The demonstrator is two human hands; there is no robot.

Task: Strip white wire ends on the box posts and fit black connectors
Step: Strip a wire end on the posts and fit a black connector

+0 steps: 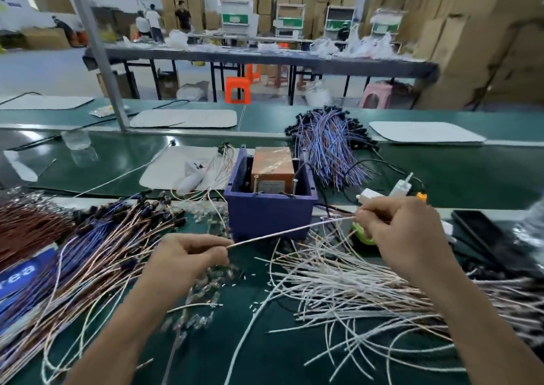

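White wire (291, 231) stretched just in front of the purple box (269, 216); we pinched one end in the left hand (188, 255) and the other in the right hand (403, 231), above loose wires (338, 284) on the green mat (253, 340)

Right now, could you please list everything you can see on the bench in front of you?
held white wire: one, white, stretched between both hands in front of the box
box: one, purple, centre of bench
block: one, orange, inside the box
loose wires: many, white, bench right front
connector wires: many, pink and blue with black ends, bench left
wire bundle: many, blue-purple, behind the box
bench: one, green, under everything
left hand: one, pinches the wire's left end
right hand: one, pinches the wire's right end
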